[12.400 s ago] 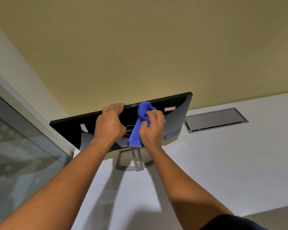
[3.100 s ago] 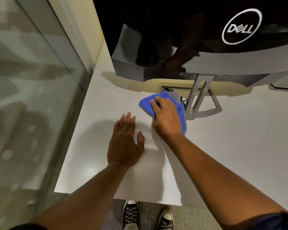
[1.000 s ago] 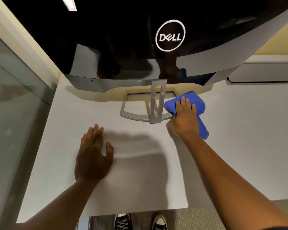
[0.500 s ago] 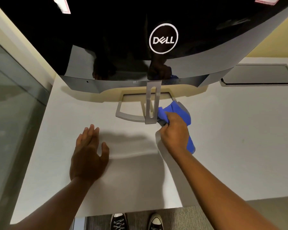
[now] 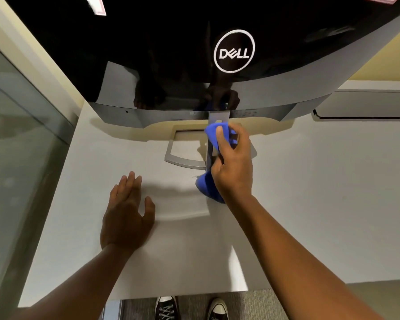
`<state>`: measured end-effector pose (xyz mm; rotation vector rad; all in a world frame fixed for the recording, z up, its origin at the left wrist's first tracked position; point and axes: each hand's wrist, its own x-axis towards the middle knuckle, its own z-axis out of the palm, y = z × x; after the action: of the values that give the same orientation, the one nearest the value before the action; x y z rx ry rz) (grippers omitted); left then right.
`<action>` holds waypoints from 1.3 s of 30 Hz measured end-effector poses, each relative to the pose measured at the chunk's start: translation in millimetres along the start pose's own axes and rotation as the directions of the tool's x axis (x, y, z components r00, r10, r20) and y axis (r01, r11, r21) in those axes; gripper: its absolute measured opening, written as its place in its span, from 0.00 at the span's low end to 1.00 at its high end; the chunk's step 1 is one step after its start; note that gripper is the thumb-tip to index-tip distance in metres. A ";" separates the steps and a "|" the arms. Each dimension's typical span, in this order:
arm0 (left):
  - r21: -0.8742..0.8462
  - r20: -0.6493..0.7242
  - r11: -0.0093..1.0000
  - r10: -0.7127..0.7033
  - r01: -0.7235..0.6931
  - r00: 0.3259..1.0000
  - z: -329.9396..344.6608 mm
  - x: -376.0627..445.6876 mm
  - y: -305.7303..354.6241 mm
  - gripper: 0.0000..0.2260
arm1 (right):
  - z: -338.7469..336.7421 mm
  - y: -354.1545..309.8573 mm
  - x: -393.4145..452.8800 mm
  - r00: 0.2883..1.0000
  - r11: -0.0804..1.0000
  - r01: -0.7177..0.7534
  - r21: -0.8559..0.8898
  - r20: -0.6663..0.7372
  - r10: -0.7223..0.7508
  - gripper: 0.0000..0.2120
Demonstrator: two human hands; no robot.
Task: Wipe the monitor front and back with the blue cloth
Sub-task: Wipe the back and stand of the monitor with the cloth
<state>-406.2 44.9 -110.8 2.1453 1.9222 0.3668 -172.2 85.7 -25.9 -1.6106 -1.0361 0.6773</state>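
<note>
Fingers (image 5: pixel 221 137) pinching crumpled blue cloth (image 5: pixel 211 135), wrapped round stand neck (image 5: pixel 218 118)

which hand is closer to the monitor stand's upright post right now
Right. The right hand grips the blue cloth around the stand post, touching it. The left hand lies flat on the desk, nearer the person and apart from the stand.

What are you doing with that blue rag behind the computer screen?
A person is cleaning a monitor seen from its back. The right hand grips the blue cloth around the upright silver stand, just below the screen. The left hand rests flat on the white desk, fingers spread. The stand's base sits on the desk.
</note>
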 end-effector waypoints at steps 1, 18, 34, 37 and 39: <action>-0.002 0.001 1.000 -0.003 0.003 1.000 0.1 -0.2 0.0 0.28 | -2.9 9.1 -5.2 0.998 0.998 -0.054 -0.031 0.040 0.056 0.08; 0.004 0.006 1.000 -0.004 0.004 1.000 2.7 0.7 -1.9 0.28 | 16.9 24.7 -19.5 0.991 0.989 0.108 -0.104 -0.063 -0.115 0.11; 0.035 0.007 0.999 0.002 -0.002 1.000 2.3 0.4 -1.5 0.28 | 12.1 -7.5 16.9 0.967 0.997 -0.083 -0.005 -0.241 0.079 0.17; 0.021 0.008 1.000 -0.001 0.000 1.000 2.1 0.4 -1.7 0.28 | 6.3 11.2 5.8 0.978 0.982 -0.176 -0.064 -0.128 0.167 0.16; 0.017 0.009 1.000 0.006 -0.006 1.000 2.2 0.8 -2.3 0.28 | -2.3 28.2 -7.3 0.987 0.979 -0.159 -0.123 -0.058 0.153 0.19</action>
<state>-407.6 46.0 -113.6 2.1606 1.9212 0.3433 -165.6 76.2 -52.8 -1.8255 -0.9403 0.6844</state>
